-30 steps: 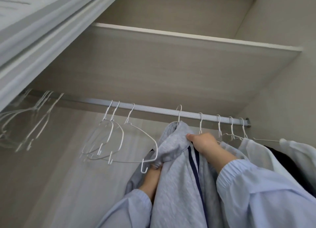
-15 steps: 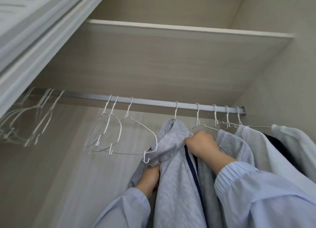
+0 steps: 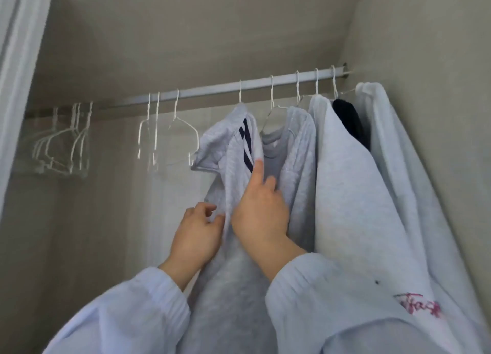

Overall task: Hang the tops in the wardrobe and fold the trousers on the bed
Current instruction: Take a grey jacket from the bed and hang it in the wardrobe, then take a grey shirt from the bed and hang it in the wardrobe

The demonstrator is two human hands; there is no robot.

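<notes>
A light grey top with navy stripes (image 3: 233, 173) hangs on a white wire hanger from the wardrobe rail (image 3: 212, 91). My right hand (image 3: 260, 212) rests on the front of this top, its index finger straight and pointing up beside the stripes. My left hand (image 3: 198, 234) is at the top's left edge, fingers loosely curled, with the thumb tip touching the fabric. Neither hand plainly grips the cloth. Further right on the rail hang a grey sweatshirt (image 3: 295, 151), a pale hooded top (image 3: 353, 194) and a dark garment (image 3: 350, 122).
Three empty wire hangers (image 3: 170, 133) hang just left of the striped top, and several more (image 3: 63, 146) cluster at the rail's far left. The wardrobe's side wall (image 3: 430, 88) closes in on the right and a white door frame (image 3: 16, 61) on the left.
Both hands let go of the striped top's collar and dropped lower on its front. The view tilted down, so the shelf above the rail is out of sight.
</notes>
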